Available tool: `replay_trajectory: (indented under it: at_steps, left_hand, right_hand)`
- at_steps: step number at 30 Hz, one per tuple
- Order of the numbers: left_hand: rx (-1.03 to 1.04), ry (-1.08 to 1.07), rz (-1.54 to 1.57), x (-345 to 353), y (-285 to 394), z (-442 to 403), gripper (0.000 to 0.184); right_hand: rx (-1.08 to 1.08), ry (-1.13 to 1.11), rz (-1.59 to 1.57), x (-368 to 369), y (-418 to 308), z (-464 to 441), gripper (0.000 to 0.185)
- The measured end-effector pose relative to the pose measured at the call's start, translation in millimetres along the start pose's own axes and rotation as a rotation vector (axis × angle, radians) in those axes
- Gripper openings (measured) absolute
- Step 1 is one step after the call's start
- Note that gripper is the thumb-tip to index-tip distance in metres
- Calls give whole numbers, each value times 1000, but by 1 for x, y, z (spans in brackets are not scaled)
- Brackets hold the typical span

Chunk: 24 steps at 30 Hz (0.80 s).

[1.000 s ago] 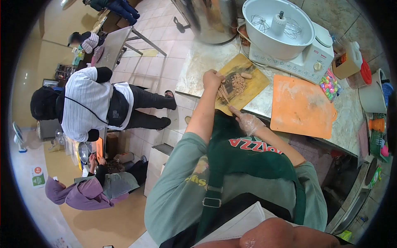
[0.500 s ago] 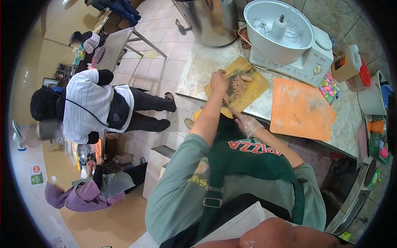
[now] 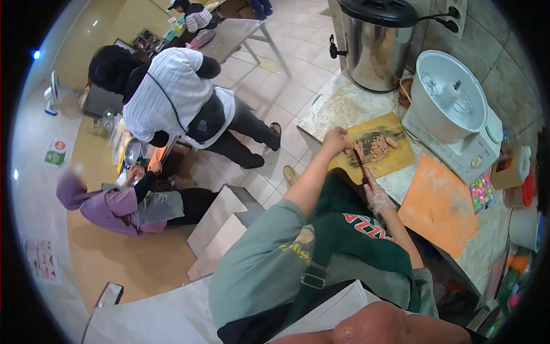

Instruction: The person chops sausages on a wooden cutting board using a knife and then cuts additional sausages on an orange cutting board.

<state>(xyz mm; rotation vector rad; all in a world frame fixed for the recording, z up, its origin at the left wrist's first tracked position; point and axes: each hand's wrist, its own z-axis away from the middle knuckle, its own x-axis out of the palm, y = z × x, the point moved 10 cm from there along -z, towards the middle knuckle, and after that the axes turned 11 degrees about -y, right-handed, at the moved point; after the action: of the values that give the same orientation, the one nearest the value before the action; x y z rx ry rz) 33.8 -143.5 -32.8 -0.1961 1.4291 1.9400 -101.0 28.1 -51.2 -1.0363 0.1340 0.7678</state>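
Observation:
On a yellow cutting board point(image 3: 395, 166) lies a heap of chopped sausage pieces point(image 3: 378, 148), with a longer uncut sausage piece point(image 3: 391, 142) at its far side. My left hand point(image 3: 337, 140) is at the board's left edge, its fingers closed on a sausage point(image 3: 348, 151) that they partly hide. My right hand point(image 3: 375, 192), in a clear plastic glove, grips the handle of a knife point(image 3: 359, 160). The blade points away from me, between my left fingers and the chopped heap.
An orange cutting board point(image 3: 438, 206) lies to the right, beside a white stand mixer point(image 3: 452, 97). A steel urn point(image 3: 378, 51) stands behind. A bag of colourful sweets point(image 3: 481, 192) and bottles line the wall. Two co-workers, one in a striped shirt point(image 3: 166, 92), are at the left.
My view has turned, so the counter appears farther right and tilted. The knife blade now shows beside my left fingers over the board. Both hands remain at the yellow board.

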Motion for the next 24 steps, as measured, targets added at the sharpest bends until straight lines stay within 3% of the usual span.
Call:
replay_trajectory:
  at_steps: [6,8,9,19,24]
  left_hand:
    - [99,84,-113,3,12,24,48]
    - [191,303,-309,-8,26,39,44]
    - [193,280,-305,-5,24,39,44]
    - [57,202,89,-3,-9,34,30]
    - [82,185,407,12,-15,37,28]
  right_hand:
    - [2,26,-96,-11,-14,7,57]
    - [29,33,-87,-10,-7,8,56]
    - [-12,72,-17,-8,-4,4,55]
    - [98,25,72,-12,-30,13,56]
    - [30,75,54,-5,-32,10,56]
